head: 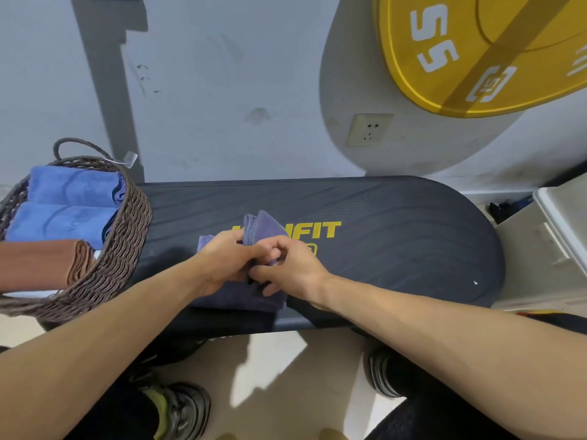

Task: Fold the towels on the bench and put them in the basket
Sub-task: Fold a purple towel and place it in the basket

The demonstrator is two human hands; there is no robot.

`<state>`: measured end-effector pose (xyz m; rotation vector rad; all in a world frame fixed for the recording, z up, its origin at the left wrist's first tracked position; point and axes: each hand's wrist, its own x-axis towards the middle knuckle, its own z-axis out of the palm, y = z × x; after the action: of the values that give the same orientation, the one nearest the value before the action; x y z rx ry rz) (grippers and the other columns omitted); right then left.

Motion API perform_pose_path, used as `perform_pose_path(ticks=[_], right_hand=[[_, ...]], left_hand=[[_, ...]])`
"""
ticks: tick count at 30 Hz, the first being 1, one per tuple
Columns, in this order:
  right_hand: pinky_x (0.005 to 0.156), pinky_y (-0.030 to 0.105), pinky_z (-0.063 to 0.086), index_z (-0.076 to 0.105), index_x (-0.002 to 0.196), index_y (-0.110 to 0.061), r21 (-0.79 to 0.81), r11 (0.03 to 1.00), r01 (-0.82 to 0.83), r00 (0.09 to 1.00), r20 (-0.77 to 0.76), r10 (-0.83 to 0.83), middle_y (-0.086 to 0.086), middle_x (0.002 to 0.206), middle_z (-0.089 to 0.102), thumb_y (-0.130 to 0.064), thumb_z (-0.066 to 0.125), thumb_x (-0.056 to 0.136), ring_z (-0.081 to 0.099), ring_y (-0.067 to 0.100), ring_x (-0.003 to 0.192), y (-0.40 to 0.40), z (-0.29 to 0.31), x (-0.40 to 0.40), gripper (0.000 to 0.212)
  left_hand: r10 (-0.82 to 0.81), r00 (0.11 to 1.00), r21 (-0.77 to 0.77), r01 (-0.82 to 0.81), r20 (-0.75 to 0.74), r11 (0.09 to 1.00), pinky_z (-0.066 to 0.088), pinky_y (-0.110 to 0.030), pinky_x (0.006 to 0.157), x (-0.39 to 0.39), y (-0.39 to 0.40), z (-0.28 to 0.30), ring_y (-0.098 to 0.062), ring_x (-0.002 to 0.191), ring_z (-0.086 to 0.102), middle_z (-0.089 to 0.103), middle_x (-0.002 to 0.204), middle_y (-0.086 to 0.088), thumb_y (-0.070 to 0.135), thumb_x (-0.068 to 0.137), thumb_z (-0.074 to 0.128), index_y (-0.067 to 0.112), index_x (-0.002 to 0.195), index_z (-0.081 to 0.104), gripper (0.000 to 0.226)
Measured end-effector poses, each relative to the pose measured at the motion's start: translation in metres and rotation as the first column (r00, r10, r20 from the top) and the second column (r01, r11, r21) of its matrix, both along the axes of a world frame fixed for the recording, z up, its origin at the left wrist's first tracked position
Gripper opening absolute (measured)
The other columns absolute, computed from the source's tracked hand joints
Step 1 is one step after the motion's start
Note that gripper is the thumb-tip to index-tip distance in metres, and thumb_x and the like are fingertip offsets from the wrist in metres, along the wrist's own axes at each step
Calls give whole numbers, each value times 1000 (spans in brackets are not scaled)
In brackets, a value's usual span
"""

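Gripping one purple towel (235,298) between them, left hand (222,265) and right hand (292,269) meet at the near edge of the bench (397,249), fingers curled into the cloth, a folded corner raised just beyond the knuckles. Towel: part-folded, lying under both hands, long axis apparently across the bench. Basket (124,249): to the left, at the bench's end, nearer the left hand; holds two blue towels (70,201) and a brown towel (41,265). Judged: transfer runs leftward, once folding finishes.
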<state>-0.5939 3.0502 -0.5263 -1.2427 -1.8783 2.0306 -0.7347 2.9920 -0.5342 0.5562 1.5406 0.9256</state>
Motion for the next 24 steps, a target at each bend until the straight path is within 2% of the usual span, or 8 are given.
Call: perform_pose_path(ticks=[2, 4, 7, 9, 12, 15, 20, 24], right_hand=[[62, 35, 60, 61, 102, -12, -38, 999, 31, 999, -10, -31, -8, 65, 56, 5, 70, 79, 61, 14, 66, 0, -2, -5, 30], [75, 36, 58, 62, 103, -13, 200, 980, -15, 992, 129, -11, -8, 77, 59, -2, 66, 80, 60, 15, 77, 4, -9, -4, 25], [89, 30, 46, 63, 112, -15, 547, 737, -397, 902, 380, 204, 3, 104, 63, -10, 64, 80, 57, 23, 103, 11, -21, 7, 32], [92, 33, 43, 63, 118, -14, 565, 609, -557, 827, 443, 345, 10, 112, 58, -17, 66, 83, 52, 28, 110, 13, -29, 9, 36], [99, 38, 41, 63, 124, -18, 567, 527, -633, 774, 475, 419, 8, 118, 56, -26, 69, 84, 47, 29, 116, 16, -37, 2, 41], [100, 41, 41, 63, 126, -24, 603, 425, -675, 736, 509, 446, 4, 119, 54, -36, 69, 84, 43, 28, 118, 16, -41, -9, 44], [91, 40, 38, 61, 125, -22, 630, 124, -766, 602, 637, 481, 5, 122, 51, -42, 58, 91, 43, 29, 116, 7, -48, -22, 39], [91, 41, 37, 61, 121, -21, 618, 66, -784, 570, 672, 473, 5, 123, 50, -43, 55, 92, 44, 29, 115, 5, -52, -29, 37]], left_hand=[[75, 996, -9, -75, -42, 997, 54, -29, 57, -8, -6, -8, -17, 69, 70, 75, 85, -9, 10, 94, 63, 9, 99, 69, 7], [84, 993, -28, -86, -89, 996, 55, -32, 65, -16, -11, -16, -22, 81, 70, 74, 93, -13, 1, 97, 55, 7, 103, 68, 15], [67, 972, -90, -90, -226, 992, 53, -33, 68, -30, -19, -29, -26, 90, 66, 72, 96, -15, -4, 96, 52, 6, 101, 68, 20], [7, 951, -159, -59, -309, 986, 57, -39, 73, -40, -25, -38, -28, 91, 66, 72, 95, -14, -4, 95, 53, 9, 100, 68, 20], [-58, 876, -247, -71, -479, 966, 55, -51, 85, -53, -30, -53, -31, 91, 66, 70, 97, -20, 2, 91, 58, 5, 98, 64, 10], [-82, 819, -298, -111, -567, 948, 51, -44, 74, -59, -30, -60, -25, 84, 59, 66, 100, -19, 5, 87, 56, 7, 97, 58, 10], [-236, 733, -391, -44, -638, 920, 43, -35, 72, -64, -27, -63, -24, 93, 55, 58, 114, -15, 13, 95, 48, 4, 130, 38, 38], [-314, 565, -414, -54, -763, 908, 39, -34, 66, -65, -32, -60, -26, 83, 57, 63, 109, -17, 23, 94, 55, 5, 119, 40, 35]])
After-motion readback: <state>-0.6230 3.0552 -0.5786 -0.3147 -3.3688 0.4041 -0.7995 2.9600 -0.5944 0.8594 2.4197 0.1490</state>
